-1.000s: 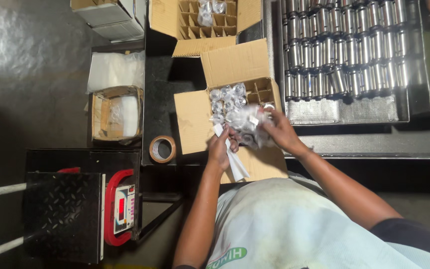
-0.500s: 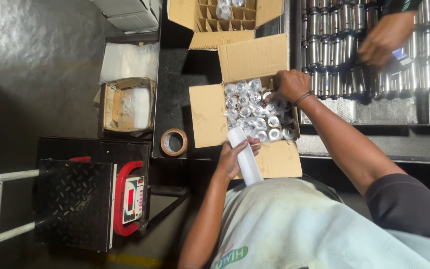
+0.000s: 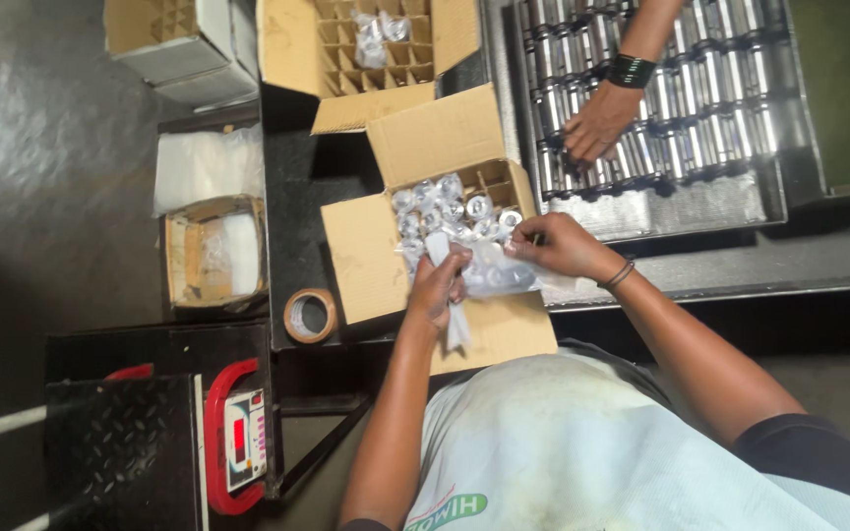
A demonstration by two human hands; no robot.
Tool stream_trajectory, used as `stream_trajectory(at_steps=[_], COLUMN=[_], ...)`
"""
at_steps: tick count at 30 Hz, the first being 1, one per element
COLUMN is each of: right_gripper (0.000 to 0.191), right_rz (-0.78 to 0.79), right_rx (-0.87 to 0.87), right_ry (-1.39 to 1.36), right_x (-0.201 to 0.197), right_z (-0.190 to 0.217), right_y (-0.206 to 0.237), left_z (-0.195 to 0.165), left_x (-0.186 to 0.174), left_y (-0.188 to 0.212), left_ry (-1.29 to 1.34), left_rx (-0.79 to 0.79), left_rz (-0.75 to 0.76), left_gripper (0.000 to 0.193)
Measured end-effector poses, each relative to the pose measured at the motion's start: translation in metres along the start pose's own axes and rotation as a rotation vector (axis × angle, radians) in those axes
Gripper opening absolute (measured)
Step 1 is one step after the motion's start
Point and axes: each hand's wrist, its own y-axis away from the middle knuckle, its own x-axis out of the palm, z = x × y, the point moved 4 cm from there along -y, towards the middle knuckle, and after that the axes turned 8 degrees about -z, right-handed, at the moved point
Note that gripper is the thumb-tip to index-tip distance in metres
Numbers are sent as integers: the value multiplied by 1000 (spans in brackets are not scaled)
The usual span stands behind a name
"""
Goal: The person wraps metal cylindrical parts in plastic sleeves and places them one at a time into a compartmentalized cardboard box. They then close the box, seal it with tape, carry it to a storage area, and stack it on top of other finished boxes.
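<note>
Head view shows your left hand (image 3: 438,287) pinching a white strip (image 3: 450,285), fingers closed on it, right over the open box (image 3: 415,258) in front of you. Your right hand (image 3: 555,244) is clamped on the edge of a clear plastic bag (image 3: 500,277) that lies across the box's near side; the two hands almost meet over it. Both grips are together on what they hold, not apart.

Judging by the box, most of its divider cells already hold wrapped shiny metal parts (image 3: 445,206); a few cells at the right end look bare, though the bag hides the near row, so you cannot tell how full that is. A second box (image 3: 376,49) farther back holds only a couple of wrapped pieces, so it looks barely begun.

Beside the box's left flap sits a tape roll (image 3: 309,315). At the left edge a small carton (image 3: 213,251) holds more clear plastic. Well to the right, another person's hand (image 3: 597,123), with a dark wristband, rests on rows of metal cylinders in the tray (image 3: 700,202). A scale (image 3: 238,438) with a red frame stands near your left elbow.
</note>
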Motion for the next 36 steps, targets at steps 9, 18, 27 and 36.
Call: stream_trajectory(at_steps=[9, 18, 27, 36], right_gripper=[51, 51, 42, 51], right_rz=[-343, -398, 37, -160], right_rx=[53, 540, 304, -12], right_ry=[-170, 770, -1219, -198], right_x=[-23, -71, -16, 13], right_z=[5, -153, -87, 20], right_y=[36, -35, 35, 46], left_z=[-96, -129, -129, -108], left_x=[63, 56, 54, 37], left_y=[68, 100, 87, 111], left_ry=[-671, -798, -672, -857], left_rx=[379, 595, 401, 861], left_rz=[-31, -189, -197, 24], left_gripper=[13, 31, 33, 20])
